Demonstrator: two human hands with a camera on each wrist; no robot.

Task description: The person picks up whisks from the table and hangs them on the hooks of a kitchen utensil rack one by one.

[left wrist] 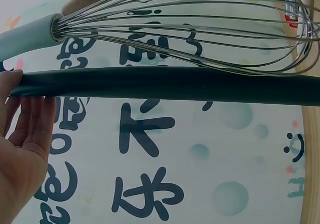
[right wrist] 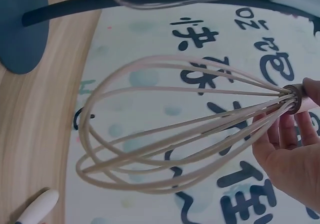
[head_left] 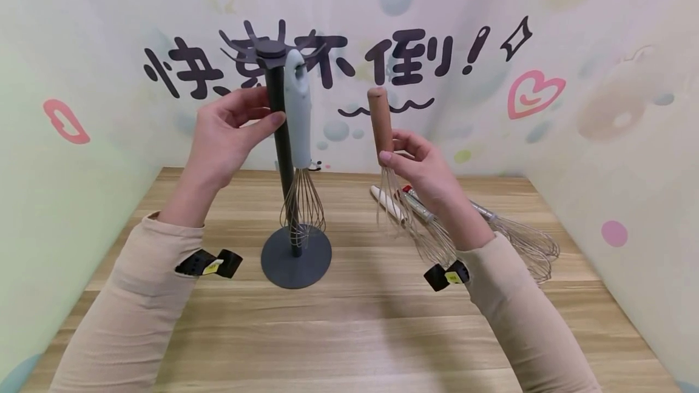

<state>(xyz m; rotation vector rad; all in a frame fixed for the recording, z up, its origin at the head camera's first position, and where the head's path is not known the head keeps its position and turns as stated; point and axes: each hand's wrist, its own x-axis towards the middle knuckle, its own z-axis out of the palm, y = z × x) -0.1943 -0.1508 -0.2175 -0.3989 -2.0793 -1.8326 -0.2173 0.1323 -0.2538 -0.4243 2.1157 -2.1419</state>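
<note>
Your left hand (head_left: 226, 135) is raised beside the dark pole of the utensil stand (head_left: 284, 138), thumb tip touching the pole and the other fingers loosely extended behind it; the left wrist view shows the fingers (left wrist: 30, 121) lying straight against the pole (left wrist: 165, 83) rather than wrapped round it. Your right hand (head_left: 423, 168) pinches the wooden-handled whisk (head_left: 380, 117) just below its brown handle, where the wires gather, and holds it upright with the handle pointing up and the pale wire loops hanging down. From the right wrist you see those loops (right wrist: 175, 129) fanning out from the collar by your fingertips (right wrist: 287, 134).

On the stand, a grey-handled whisk (head_left: 299, 114) hangs from one of the hooks at the top, its wires (head_left: 302, 205) dangling just above the round base (head_left: 297, 256). That base sits on the wooden tabletop (head_left: 349, 320), near its middle. The whisk you hold is up in the air to the right of the stand, apart from it.

Behind your right wrist, more whisks lie on the tabletop: one with a white handle (head_left: 386, 202), and a metal whisk (head_left: 524, 241) lying farther right. A wall with dark lettering (head_left: 415, 56) backs the scene.
</note>
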